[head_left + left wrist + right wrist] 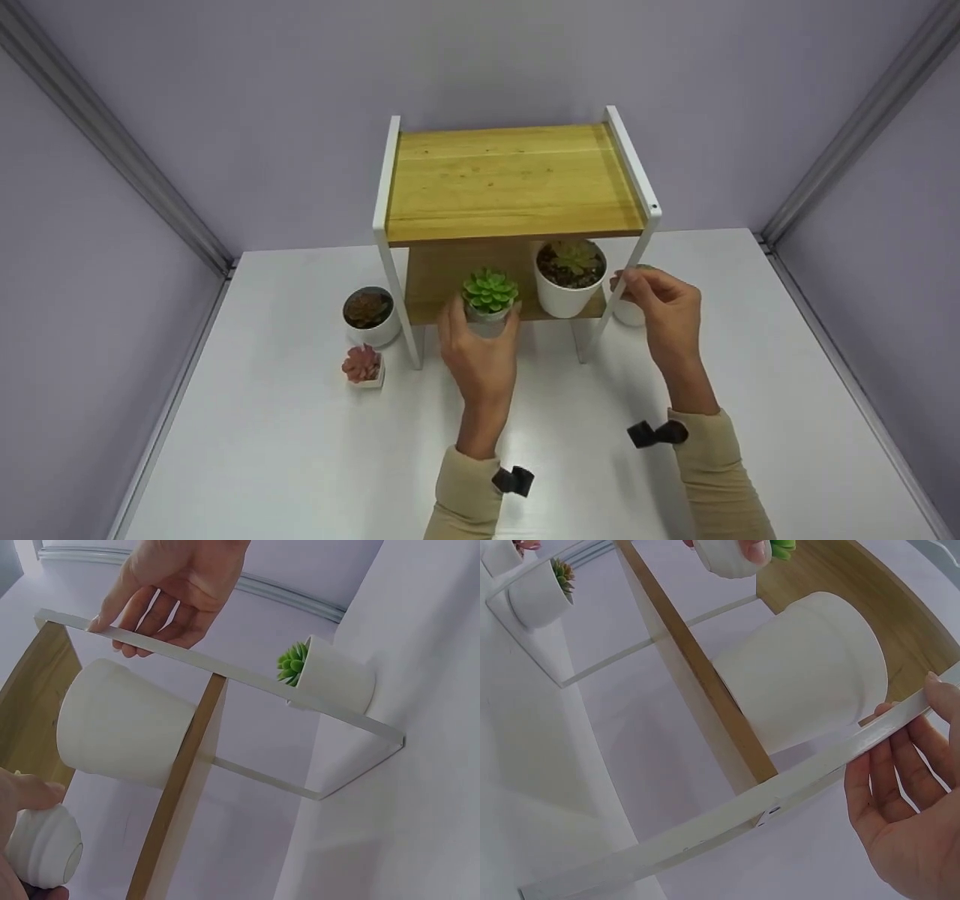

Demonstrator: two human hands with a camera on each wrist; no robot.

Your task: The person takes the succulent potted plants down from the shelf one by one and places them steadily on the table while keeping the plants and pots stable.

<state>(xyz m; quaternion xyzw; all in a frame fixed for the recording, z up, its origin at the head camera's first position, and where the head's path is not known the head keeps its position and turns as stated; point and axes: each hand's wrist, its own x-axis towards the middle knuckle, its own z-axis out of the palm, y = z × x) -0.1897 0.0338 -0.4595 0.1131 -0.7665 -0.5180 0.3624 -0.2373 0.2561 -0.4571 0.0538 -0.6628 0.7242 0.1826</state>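
Desk: The rack is supported on its white surface.
Rack: Two boards are held between white frames.
Top board: Headroom is limited by its front edge; a low approach from the front is advised.
Lower board: The large pot is carried at its right end; any contact here should be made gently, base first.
Right hand: The right front post is pinched between thumb and fingers; the rack should be braced thus, without being pulled askew.
Left hand: The small pot is gripped by its sides between thumb and fingers; the leaves should not be squeezed.
Large pot: Sideways room is restricted by it; knocks should be avoided.
Round pot: Located on the desk, just outside the left frame.
Right pot: Located on the desk beyond the right frame; partly hidden by the right hand.
Small pot: Held at the lower board's front edge, left of the large pot; its base appears raised off the board and should be kept level.
Square pot: Located in front of the round pot; the left hand is not obstructed by it.
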